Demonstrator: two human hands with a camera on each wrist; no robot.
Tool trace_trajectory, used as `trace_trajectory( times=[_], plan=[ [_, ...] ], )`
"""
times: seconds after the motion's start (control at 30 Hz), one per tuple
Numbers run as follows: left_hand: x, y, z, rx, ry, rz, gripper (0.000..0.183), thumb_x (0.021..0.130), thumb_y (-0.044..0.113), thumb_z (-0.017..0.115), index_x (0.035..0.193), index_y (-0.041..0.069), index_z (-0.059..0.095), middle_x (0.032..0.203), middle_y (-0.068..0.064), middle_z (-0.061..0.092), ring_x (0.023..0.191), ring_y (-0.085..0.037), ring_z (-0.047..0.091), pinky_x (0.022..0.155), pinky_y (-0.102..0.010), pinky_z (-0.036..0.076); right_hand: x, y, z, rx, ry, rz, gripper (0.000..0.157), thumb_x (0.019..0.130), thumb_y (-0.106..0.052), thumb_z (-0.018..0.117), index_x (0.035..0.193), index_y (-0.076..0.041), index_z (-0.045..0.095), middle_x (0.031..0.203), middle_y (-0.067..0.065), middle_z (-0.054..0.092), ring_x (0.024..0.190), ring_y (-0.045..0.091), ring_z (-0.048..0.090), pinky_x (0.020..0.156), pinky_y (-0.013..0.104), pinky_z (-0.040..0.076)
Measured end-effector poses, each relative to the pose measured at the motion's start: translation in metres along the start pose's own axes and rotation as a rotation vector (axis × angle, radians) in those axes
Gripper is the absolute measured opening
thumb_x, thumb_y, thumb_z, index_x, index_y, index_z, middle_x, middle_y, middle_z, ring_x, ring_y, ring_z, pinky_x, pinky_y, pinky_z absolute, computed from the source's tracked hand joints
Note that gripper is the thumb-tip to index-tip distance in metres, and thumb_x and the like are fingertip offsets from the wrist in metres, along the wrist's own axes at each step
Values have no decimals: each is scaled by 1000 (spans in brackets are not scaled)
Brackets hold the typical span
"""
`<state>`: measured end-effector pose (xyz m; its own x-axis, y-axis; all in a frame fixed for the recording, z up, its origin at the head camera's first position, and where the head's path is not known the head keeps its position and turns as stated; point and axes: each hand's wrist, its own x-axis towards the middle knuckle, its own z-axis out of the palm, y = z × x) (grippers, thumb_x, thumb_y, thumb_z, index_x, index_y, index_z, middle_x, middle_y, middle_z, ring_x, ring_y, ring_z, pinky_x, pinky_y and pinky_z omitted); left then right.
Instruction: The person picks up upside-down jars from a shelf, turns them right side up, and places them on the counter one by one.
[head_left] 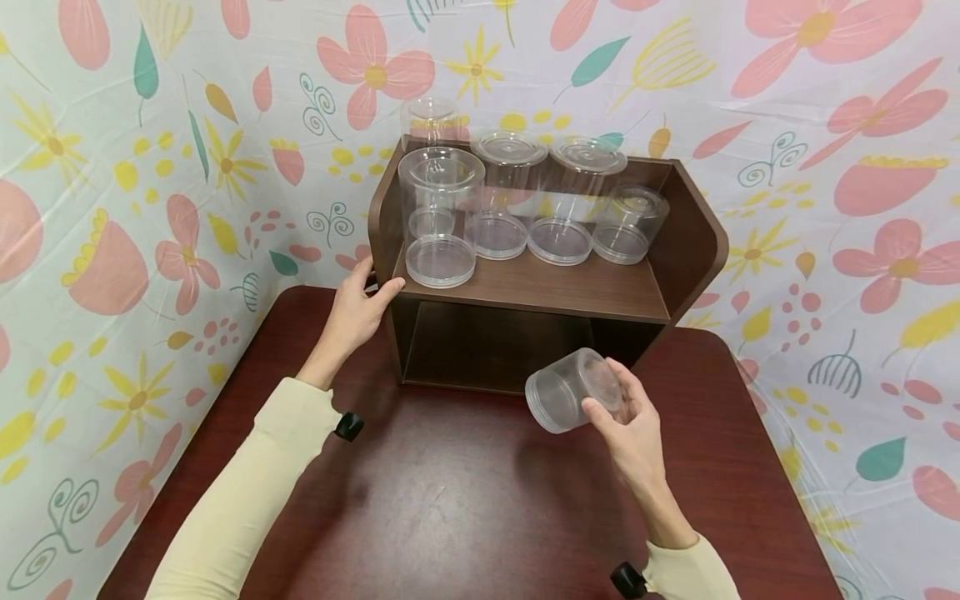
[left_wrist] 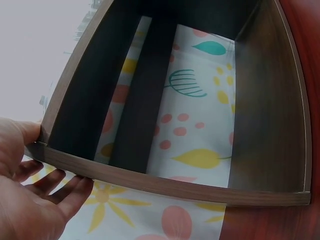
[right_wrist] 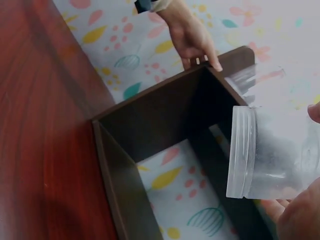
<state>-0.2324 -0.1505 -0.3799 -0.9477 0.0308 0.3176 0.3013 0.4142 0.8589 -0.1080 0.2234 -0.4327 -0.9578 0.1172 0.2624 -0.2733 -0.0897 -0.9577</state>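
Observation:
In the head view, my right hand (head_left: 633,425) grips a clear plastic jar (head_left: 558,396) by its closed end. The jar is tilted in the air before the lower compartment, its ribbed end facing left and down; the right wrist view shows that ribbed rim close up. My left hand (head_left: 360,304) holds the left side panel of a dark brown wooden shelf (head_left: 540,287), thumb at the front edge and fingers against the outside. On the upper board stand several clear jars, among them a tall front-left jar (head_left: 441,221) and a shorter jar (head_left: 632,225) at the right end.
The shelf stands at the back of a reddish-brown table (head_left: 450,500). Its lower compartment (head_left: 487,346) has an open front, and a back slat shows in the left wrist view. A flower-patterned cloth (head_left: 847,375) hangs behind and at the sides.

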Motion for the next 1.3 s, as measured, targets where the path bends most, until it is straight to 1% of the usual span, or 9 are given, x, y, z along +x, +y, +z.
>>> trace_trajectory(
  times=[0.2,0.4,0.63,0.7,0.8,0.93,1.03,1.13,1.3],
  plan=[
    [-1,-2,0,-18,19,9,50,103,23,65,147,3,52,140,-20,57,134,-36,53,108,-52,47,-4,10,5,-1,-14,18,62,89,19,63,147,8,43,139,4,56,117,12,57,92,16,51],
    [-3,-4,2,-35,40,13,51,103,25,67,147,4,53,138,-19,59,132,-35,54,107,-51,49,-7,22,10,50,-46,31,64,89,20,63,148,9,42,138,6,56,117,12,59,94,18,52],
    [-20,-11,10,-137,92,-38,60,105,31,62,156,6,41,146,-19,53,135,-31,52,111,-45,45,-8,31,13,69,-57,27,64,88,21,62,147,12,40,139,6,56,119,12,58,95,18,52],
    [-27,-15,13,-178,126,-52,60,107,31,58,157,4,38,149,-19,51,138,-31,50,114,-46,42,-8,33,14,80,-59,29,64,88,21,62,148,11,40,138,6,56,118,12,59,95,18,52],
    [-40,-21,19,-231,200,-63,55,110,30,51,153,-1,38,144,-21,52,132,-33,53,112,-47,43,-7,37,15,94,-61,26,64,88,22,62,148,11,40,138,7,57,117,12,59,96,19,52],
    [-57,-29,32,-339,338,-62,42,113,25,39,137,-10,43,122,-26,54,109,-37,61,97,-40,53,-7,41,16,96,-58,24,65,87,22,62,147,11,40,138,8,57,118,13,59,95,19,52],
    [-72,-36,45,-412,396,-57,39,114,22,32,125,-13,45,111,-28,53,97,-32,62,87,-31,56,-7,43,18,98,-57,23,65,87,22,62,147,12,39,139,8,57,118,12,59,95,19,52],
    [-87,-42,59,-436,365,-54,36,114,18,30,120,-13,47,108,-28,53,94,-29,62,83,-28,56,-8,45,19,100,-56,24,66,86,23,63,147,13,39,138,7,57,119,12,59,96,19,52],
    [-107,-53,80,-386,188,-49,36,114,15,34,126,-14,50,117,-30,57,104,-39,63,88,-35,57,-11,49,21,99,-54,37,66,86,23,63,147,12,40,137,6,58,120,12,59,97,19,51]
  ],
)
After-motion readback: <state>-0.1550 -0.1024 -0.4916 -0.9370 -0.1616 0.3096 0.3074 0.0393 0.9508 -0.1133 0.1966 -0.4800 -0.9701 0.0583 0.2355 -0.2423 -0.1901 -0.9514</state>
